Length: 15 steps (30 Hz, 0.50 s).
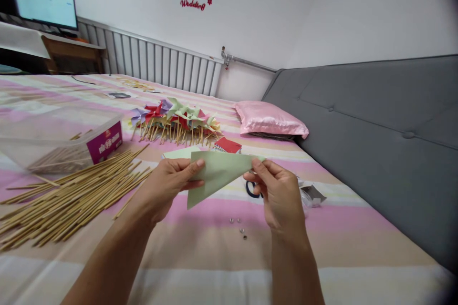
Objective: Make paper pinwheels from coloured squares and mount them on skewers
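Observation:
Between my two hands a light green sheet of paper, folded into a triangle, is held up above the bed. My left hand pinches its left side, thumb in front. At the right-hand point of the triangle, my right hand has it between thumb and fingers. Behind the paper, another pale green sheet lies on the bed. Dark-handled scissors are partly hidden by my right hand. Several small metal pieces lie on the striped sheet below.
Many thin wooden sticks spread at left, beside a clear plastic box holding more. Finished paper pinwheels lie farther back, near red paper. A pink pillow rests by the grey headboard. A small clear bag lies right.

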Each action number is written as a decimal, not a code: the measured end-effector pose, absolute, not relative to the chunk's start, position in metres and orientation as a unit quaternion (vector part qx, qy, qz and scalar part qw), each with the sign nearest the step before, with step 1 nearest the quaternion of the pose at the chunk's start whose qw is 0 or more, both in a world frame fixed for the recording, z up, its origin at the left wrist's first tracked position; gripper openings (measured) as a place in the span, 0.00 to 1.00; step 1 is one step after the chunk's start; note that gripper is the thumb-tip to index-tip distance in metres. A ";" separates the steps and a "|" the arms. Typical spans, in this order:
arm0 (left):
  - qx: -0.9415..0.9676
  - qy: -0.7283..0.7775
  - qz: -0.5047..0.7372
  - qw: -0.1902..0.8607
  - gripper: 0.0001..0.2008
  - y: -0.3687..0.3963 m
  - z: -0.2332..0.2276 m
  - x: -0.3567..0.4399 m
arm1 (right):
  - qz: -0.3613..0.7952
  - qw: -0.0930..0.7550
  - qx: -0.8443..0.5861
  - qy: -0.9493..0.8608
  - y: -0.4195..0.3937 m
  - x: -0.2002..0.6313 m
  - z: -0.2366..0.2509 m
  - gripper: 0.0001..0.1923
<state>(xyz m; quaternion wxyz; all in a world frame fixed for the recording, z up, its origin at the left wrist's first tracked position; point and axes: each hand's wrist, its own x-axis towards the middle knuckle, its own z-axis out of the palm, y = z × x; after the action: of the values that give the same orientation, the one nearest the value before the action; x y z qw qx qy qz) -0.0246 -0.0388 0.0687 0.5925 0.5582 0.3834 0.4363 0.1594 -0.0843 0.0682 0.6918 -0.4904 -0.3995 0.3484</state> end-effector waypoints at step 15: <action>0.536 0.379 0.431 0.619 0.15 -0.038 0.067 -0.027 | 0.340 0.747 -0.453 -0.347 -0.085 0.153 0.071 0.11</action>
<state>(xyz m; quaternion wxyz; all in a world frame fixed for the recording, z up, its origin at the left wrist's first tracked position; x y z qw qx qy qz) -0.0267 -0.0382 0.0673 0.6190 0.5364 0.3791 0.4307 0.1527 -0.0853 0.0708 0.7473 -0.4534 -0.3466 0.3403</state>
